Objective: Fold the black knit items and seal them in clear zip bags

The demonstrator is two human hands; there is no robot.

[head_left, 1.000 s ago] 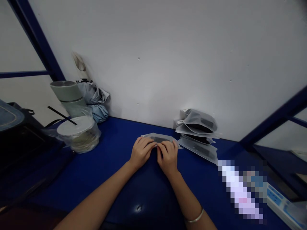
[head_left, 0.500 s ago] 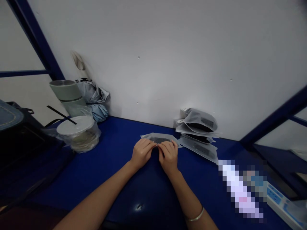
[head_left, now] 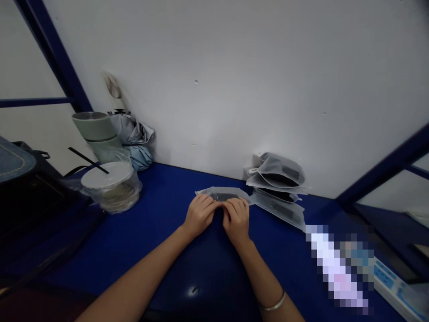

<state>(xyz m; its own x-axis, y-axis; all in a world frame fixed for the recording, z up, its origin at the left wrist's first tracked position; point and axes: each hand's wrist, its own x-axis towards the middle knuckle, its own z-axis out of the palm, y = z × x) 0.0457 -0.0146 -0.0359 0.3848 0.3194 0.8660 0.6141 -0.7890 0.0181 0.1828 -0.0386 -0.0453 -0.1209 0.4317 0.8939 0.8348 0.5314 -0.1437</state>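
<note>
A frosted plastic zip bag (head_left: pixel 225 191) with something dark inside lies on the blue table in front of me. My left hand (head_left: pixel 199 215) and my right hand (head_left: pixel 236 219) are side by side at its near edge. On each, the thumb and fingers are pinched together on that edge, and the fingertips almost meet at the middle. The hands cover much of the bag's near side. Just to the right, a pile of similar frosted bags (head_left: pixel 278 170) with dark contents leans against the wall; its lowest bag touches the one I hold.
A lidded cup (head_left: pixel 109 176) with a black straw stands in clear plastic at the left. Behind it are a green tumbler (head_left: pixel 95 129) and a folded umbrella (head_left: pixel 134 134). A dark bag (head_left: pixel 33 192) sits far left. A power strip (head_left: pixel 392 286) lies at the right, beside a blurred-out bright object (head_left: pixel 335 268).
The view has shifted very slightly. Both hands keep their pinch at the bag's near edge, with only a tiny movement of the fingers.
</note>
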